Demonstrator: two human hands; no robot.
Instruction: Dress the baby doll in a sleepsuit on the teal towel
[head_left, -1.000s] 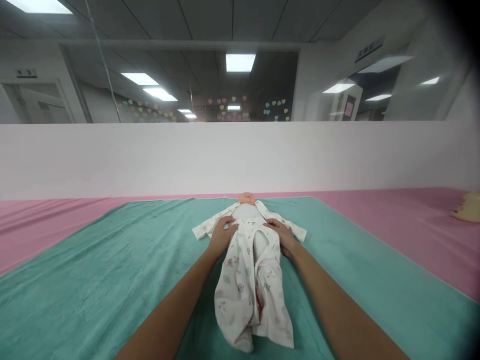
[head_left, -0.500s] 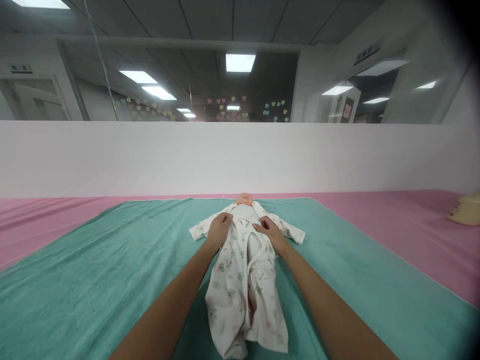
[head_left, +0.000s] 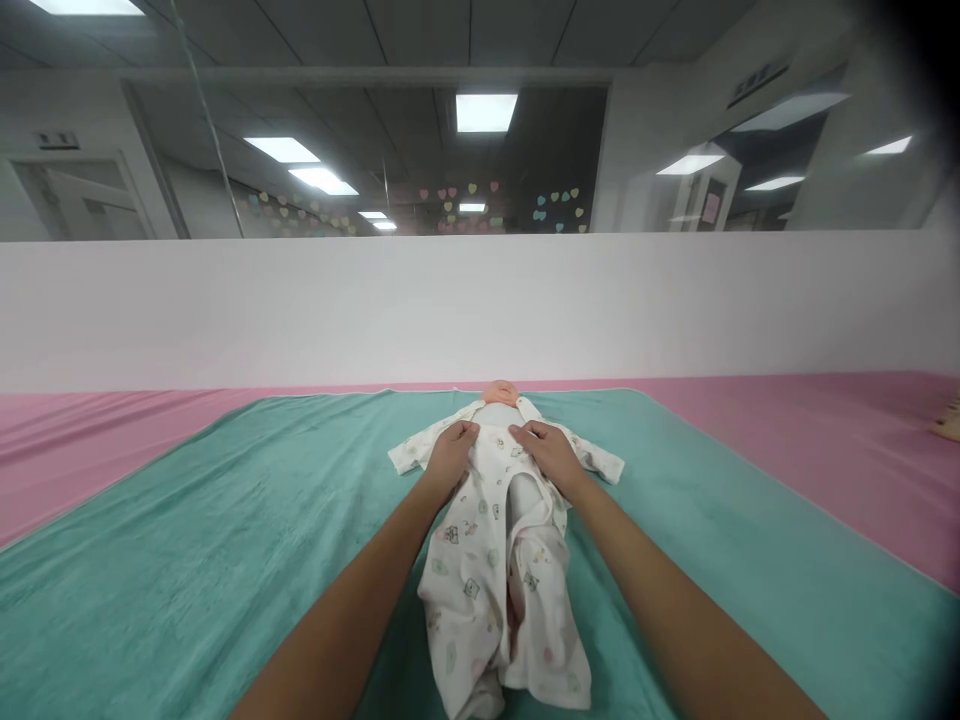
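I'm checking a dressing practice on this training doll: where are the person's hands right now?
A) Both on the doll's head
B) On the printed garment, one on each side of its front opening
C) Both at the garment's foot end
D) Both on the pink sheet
B. The left hand and right hand rest on the printed white garment, either side of its opening, below the baby doll's head.

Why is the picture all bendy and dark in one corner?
In the head view, the teal fleece blanket curves at its edges, probably from a wide lens; the top right corner fades black, cause unclear; the white rectangular ceiling light glares; the white printed baby sleepsuit looks fairly sharp.
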